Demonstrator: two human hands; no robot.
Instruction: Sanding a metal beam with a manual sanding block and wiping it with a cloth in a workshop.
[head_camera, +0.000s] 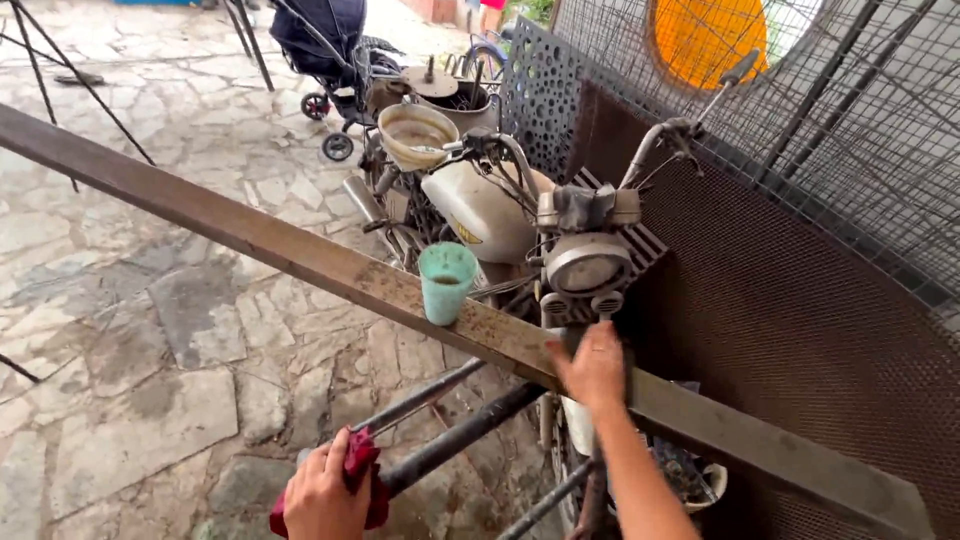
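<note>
My fingers (578, 352) on the right hand (594, 366) are spread and pressed flat over the top face and near edge of the long rusty steel bar (330, 262), more a steadying press than a full wrap, while the fingers of my left hand (322, 492) are clamped shut on a red rag (360, 458), held low beside the dark pipes (455, 435) that slope under the bar. The bar runs across the whole view, from upper left down to lower right, passing in front of the old motorcycle (490, 205) whose headlight (586, 262) sits just behind my right hand. 1 teal plastic cup (445, 282) stands upright on the bar, left of my right hand and apart from it; I cannot tell what is in it. As I judge it, that cup is the weak point: the bar looks tilted and narrow, so any jolt, twist or slide of the bar under my palm could tip the cup onto the stone paving (150, 330). I cannot see what carries the bar's 2 ends, so if my press shifts it, it might slip toward the motorcycle or the brown mesh panel (800, 300). The bar's rusty edge could also scrape my bare palm. A stroller (325, 40) stands well apart behind.
</note>
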